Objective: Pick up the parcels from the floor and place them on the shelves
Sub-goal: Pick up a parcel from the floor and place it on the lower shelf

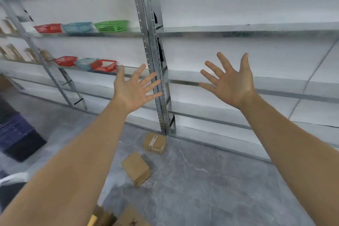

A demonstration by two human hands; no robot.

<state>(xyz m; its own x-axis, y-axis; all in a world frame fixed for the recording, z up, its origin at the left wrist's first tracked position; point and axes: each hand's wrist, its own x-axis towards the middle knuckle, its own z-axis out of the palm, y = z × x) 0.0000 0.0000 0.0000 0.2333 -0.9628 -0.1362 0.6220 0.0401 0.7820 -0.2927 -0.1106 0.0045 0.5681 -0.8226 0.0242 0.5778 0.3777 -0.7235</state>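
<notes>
- Shelves point(238, 29) — bare metal, parcel-free on the right.
- Both hands, left point(134, 88) and right point(229, 82), spread wide, holding nothing.
- Two cardboard parcels point(136, 168) point(154, 142) on the floor — likely light, stiff; grip opposite sides.

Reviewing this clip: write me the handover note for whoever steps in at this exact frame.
Left hand and right hand: both open, fingers spread, empty, raised in front of the shelving.
Parcels: taped box on the floor at the foot of the upright post; plain box just nearer. More cardboard at the bottom edge, partly cut off.
Done: no parcels visible on the shelves ahead.
Left: pick up every box, shelve it.
</notes>
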